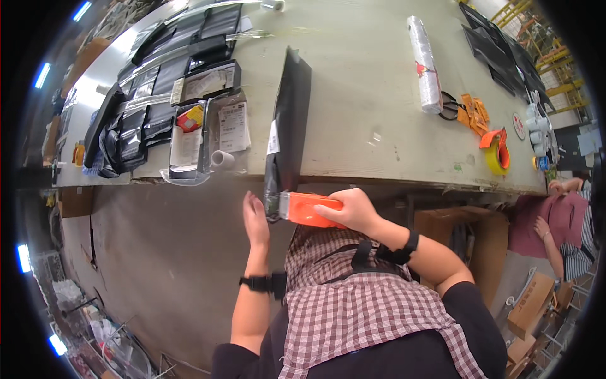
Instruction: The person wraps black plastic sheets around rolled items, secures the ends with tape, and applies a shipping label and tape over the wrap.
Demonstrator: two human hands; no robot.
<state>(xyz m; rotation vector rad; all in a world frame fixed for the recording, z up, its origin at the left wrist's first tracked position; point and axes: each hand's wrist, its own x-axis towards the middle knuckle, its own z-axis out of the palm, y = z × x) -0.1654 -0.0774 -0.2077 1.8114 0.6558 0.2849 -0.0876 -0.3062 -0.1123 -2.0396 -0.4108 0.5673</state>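
My right hand is wrapped round an orange tape dispenser. The dispenser's clear front end touches the near end of a long, flat black package, which sticks out over the table's front edge. A small white label shows on the package's left side. Just left of that end, my left hand is raised with its fingers stretched out and holds nothing; a narrow gap separates it from the package.
Black packages bound with clear tape pile up at the table's left, beside boxes of labels. A wrapped silvery roll and another tape dispenser lie right. A cardboard box stands below the edge. Another person is at far right.
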